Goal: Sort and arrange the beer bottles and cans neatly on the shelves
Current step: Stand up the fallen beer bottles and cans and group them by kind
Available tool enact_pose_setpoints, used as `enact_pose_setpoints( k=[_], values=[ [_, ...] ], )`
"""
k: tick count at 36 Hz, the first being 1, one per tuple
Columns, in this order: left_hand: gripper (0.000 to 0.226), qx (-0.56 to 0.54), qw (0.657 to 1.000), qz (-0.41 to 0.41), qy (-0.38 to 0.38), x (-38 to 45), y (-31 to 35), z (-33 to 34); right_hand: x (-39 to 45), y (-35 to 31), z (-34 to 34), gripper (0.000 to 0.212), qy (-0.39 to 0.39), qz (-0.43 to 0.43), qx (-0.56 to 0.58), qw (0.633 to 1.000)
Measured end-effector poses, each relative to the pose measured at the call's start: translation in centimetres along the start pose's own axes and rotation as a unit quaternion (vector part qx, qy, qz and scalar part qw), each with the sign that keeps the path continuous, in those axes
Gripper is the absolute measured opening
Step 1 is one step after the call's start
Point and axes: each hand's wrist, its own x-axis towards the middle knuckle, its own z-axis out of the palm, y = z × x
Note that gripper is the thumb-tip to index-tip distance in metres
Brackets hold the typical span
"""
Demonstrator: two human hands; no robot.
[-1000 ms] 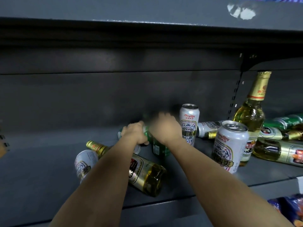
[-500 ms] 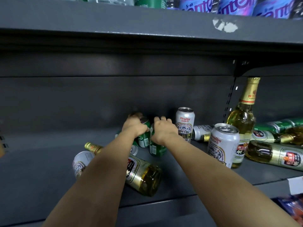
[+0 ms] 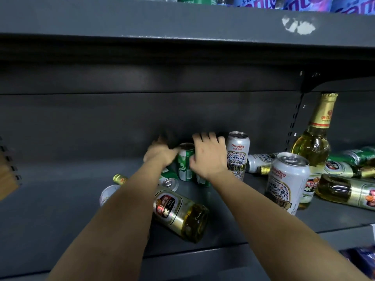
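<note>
on the dark grey shelf point(image 3: 60, 209), towards its back wall: two upright green cans, side by side. left green can point(image 3: 185, 165), top rim showing, with the left hand point(image 3: 160, 156) against its left side; that hand is blurred, so whether its fingers close on the can cannot be told. right green can point(image 3: 203, 181), mostly hidden under the right hand point(image 3: 209, 157), whose fingers curl over its top and grip it. just right of that hand: one tall white can point(image 3: 237, 155), upright, blue-patterned label. nearer the front, right of centre: one short white can point(image 3: 286, 183), upright, same pattern. behind and touching it by sight: one clear bottle point(image 3: 313, 147) of pale beer, upright, gold foil neck. lying down between the two white cans at the back: one white can point(image 3: 257, 162) on its side, with a gold bottle neck beside it. far right: several bottles and one green can lying on their sides, stacked loosely; exact count cannot be told. under the left forearm: one clear bottle point(image 3: 182, 216) lying on its side, base towards the front edge, gold cap to the left; one white can point(image 3: 107, 194) lying beside it, partly hidden; one more can end point(image 3: 170, 183) lying just behind the bottle. on the upper shelf point(image 3: 142, 19): green and purple-blue packaged drinks, cut off by the frame.
</note>
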Motion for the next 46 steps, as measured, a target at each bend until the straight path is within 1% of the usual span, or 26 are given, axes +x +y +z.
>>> enact_pose_setpoints(
  k=[1,2,3,4,5,7,8,12,14,16,17,18,20,22,23,25,28,30,32,35,37,39,41,42,44,46],
  values=[
    [0.076,0.035,0.999,-0.03,0.003,0.1,-0.6,-0.3,-0.2,-0.4,-0.1,0.037,0.054,-0.025,0.024,0.998],
    [0.074,0.06,0.997,-0.056,-0.003,0.2,-1.2,-0.5,-0.5,-0.9,-0.1,0.032,0.087,-0.061,0.052,0.993],
    [0.073,0.073,0.994,-0.076,-0.021,0.1,-1.6,-0.6,-0.6,-1.6,-0.2,0.027,0.063,-0.091,0.087,0.99],
    [0.072,0.075,0.992,-0.09,-0.043,0.0,-2.0,-0.7,-0.8,-2.4,-0.4,0.023,0.011,-0.105,0.12,0.987],
    [0.07,0.073,0.99,-0.097,-0.067,-0.3,-2.2,-0.7,-0.9,-3.2,-0.3,0.022,-0.062,-0.094,0.148,0.982],
    [0.067,0.054,0.988,-0.095,-0.111,-0.8,-2.5,-0.4,-0.7,-4.3,0.6,0.03,-0.192,-0.031,0.186,0.963],
    [0.066,0.04,0.987,-0.092,-0.126,-0.9,-2.6,-0.2,-0.6,-4.8,1.0,0.038,-0.236,0.005,0.205,0.95],
    [0.069,-0.012,0.985,-0.11,-0.133,-1.0,-3.1,0.0,0.0,-5.9,2.0,0.06,-0.342,0.121,0.266,0.893],
    [0.064,-0.027,0.985,-0.112,-0.129,-1.0,-3.3,-0.2,0.3,-6.0,2.2,0.064,-0.385,0.144,0.268,0.871],
    [0.057,-0.043,0.983,-0.114,-0.138,-1.1,-3.3,-0.5,0.5,-6.0,2.4,0.063,-0.406,0.16,0.282,0.855],
    [0.053,-0.05,0.981,-0.116,-0.146,-1.1,-3.2,-0.6,0.6,-6.2,2.4,0.063,-0.406,0.166,0.286,0.852],
    [0.047,-0.057,0.979,-0.12,-0.155,-1.0,-3.2,-0.7,0.6,-6.4,2.3,0.065,-0.398,0.167,0.277,0.858],
    [0.034,-0.069,0.975,-0.124,-0.172,-0.9,-3.2,-1.0,0.7,-7.1,1.7,0.072,-0.378,0.156,0.233,0.882],
    [0.028,-0.084,0.969,-0.136,-0.188,-0.8,-3.2,-1.5,0.8,-7.8,1.1,0.077,-0.35,0.135,0.2,0.905],
    [0.026,-0.102,0.964,-0.153,-0.192,-1.0,-3.1,-1.8,1.0,-8.0,0.8,0.079,-0.333,0.129,0.193,0.914],
    [0.031,-0.151,0.953,-0.191,-0.183,-1.3,-3.1,-2.4,1.4,-8.4,0.3,0.08,-0.291,0.12,0.195,0.929],
    [0.034,-0.169,0.954,-0.2,-0.148,-1.1,-3.7,-2.7,2.3,-8.9,0.0,0.067,-0.233,0.097,0.208,0.945],
    [0.03,-0.172,0.957,-0.195,-0.131,-1.0,-4.3,-2.9,2.9,-9.1,-0.2,0.054,-0.205,0.084,0.221,0.95],
    [0.031,-0.169,0.96,-0.179,-0.132,-1.0,-5.0,-3.0,3.5,-9.2,-0.1,0.048,-0.183,0.07,0.226,0.954],
    [0.054,-0.13,0.973,-0.136,-0.136,-1.1,-5.3,-3.2,4.2,-9.2,0.2,0.048,-0.175,0.058,0.235,0.954],
    [0.066,-0.114,0.982,-0.105,-0.108,-1.2,-5.2,-3.5,4.6,-9.2,0.4,0.046,-0.191,0.055,0.253,0.947],
    [0.069,-0.147,0.985,-0.066,-0.068,-1.3,-5.1,-3.6,4.7,-9.4,0.4,0.042,-0.213,0.045,0.271,0.938],
    [0.067,-0.157,0.986,-0.05,-0.037,-1.3,-5.3,-3.5,4.6,-9.6,0.3,0.043,-0.222,0.033,0.28,0.933],
    [0.061,-0.152,0.987,-0.046,-0.027,-1.2,-5.4,-3.4,4.4,-9.7,0.2,0.044,-0.219,0.031,0.28,0.934],
    [0.05,-0.126,0.991,-0.047,-0.01,-1.3,-5.6,-3.4,3.9,-9.8,0.3,0.045,-0.204,0.039,0.276,0.938],
    [0.045,-0.109,0.993,-0.049,0.0,-1.3,-5.9,-3.5,3.2,-9.8,0.5,0.042,-0.186,0.051,0.268,0.944]
  ],
)
